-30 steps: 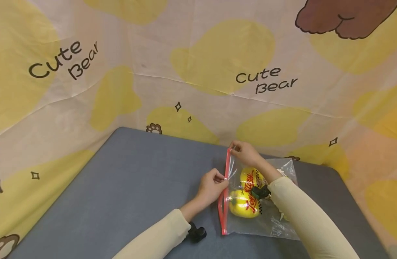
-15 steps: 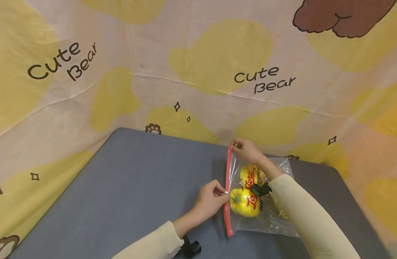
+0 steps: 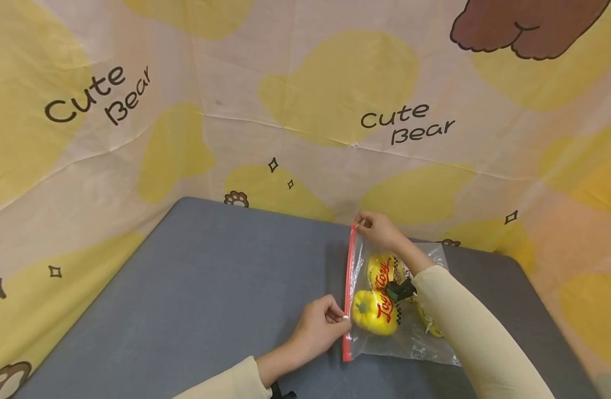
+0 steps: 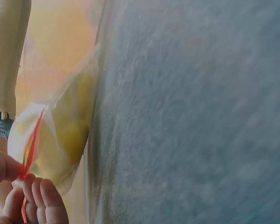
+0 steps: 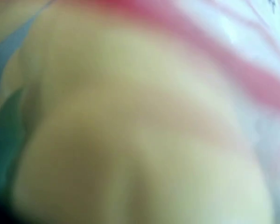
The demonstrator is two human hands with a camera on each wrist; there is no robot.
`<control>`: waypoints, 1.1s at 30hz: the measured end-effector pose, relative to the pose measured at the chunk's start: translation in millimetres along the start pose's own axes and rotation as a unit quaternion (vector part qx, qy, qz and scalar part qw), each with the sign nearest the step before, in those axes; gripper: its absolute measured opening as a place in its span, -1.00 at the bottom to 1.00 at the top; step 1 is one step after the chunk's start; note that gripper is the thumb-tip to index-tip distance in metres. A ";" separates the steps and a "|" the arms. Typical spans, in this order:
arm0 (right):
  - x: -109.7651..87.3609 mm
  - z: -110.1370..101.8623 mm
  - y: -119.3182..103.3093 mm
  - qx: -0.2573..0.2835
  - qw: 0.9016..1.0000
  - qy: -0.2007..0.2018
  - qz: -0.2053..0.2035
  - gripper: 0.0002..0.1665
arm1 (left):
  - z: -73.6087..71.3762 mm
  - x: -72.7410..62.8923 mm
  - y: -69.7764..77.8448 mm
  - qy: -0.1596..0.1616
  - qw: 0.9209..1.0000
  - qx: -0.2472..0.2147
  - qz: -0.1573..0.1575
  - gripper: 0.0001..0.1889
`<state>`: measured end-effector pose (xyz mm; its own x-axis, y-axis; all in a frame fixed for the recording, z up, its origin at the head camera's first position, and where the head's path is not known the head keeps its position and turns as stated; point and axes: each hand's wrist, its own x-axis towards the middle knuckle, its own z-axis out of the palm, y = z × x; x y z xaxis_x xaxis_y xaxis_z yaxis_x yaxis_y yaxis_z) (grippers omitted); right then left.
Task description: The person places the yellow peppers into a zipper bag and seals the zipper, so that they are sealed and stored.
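A clear zip bag [image 3: 385, 348] with red lettering lies on the grey table, its red zip strip [image 3: 350, 266] facing left. Inside sits a yellow bell pepper [image 3: 370, 316], with another yellow item [image 3: 379, 266] beyond it, partly covered by the lettering. My left hand [image 3: 317, 330] pinches the small white slider [image 3: 345, 317] on the strip, below its middle. At the far end, my right hand [image 3: 380, 228] pinches the strip's corner. In the left wrist view, thumb and fingers [image 4: 49, 200] close on the red strip. Blur hides detail in the right wrist view.
The grey table [image 3: 235, 266] extends left of the bag. A patterned cloth [image 3: 310, 83] rises behind its far edge. The right sleeve [image 3: 465, 316] crosses over the bag and hides part of its contents. A black wrist device [image 3: 402, 289] sits at the right wrist.
My left hand has slid down the strip toward the near end with the slider. The lower part of the strip, gaping before, now lies together. The right hand holds nearly the same spot.
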<state>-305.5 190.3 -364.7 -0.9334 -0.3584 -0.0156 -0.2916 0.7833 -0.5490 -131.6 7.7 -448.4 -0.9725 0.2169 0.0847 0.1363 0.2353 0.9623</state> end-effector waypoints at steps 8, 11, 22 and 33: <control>1.9 -0.5 0.5 -0.010 1.000 -0.008 -0.003 -0.84 | -0.6 -17.7 2.2 -0.021 1.000 -0.007 0.003 -0.91; 3.3 -0.9 1.0 -0.006 1.000 -0.013 0.005 -0.84 | -0.6 -26.5 2.7 -0.032 0.999 -0.017 0.003 -0.90; 5.3 -4.4 5.0 0.026 0.999 0.016 0.019 -0.81 | -11.0 -19.9 -2.3 -0.049 0.999 -0.007 0.004 -0.91; 0.1 -5.8 4.6 0.001 1.000 -0.008 0.011 -0.67 | -16.5 -17.2 -14.6 -0.078 0.997 0.020 0.015 -0.87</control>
<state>-308.2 196.8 -362.4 -0.9360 -0.3495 -0.0415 -0.2706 0.7899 -0.5503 -120.0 -15.1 -459.6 -0.9273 0.3678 0.0697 0.1758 0.2634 0.9485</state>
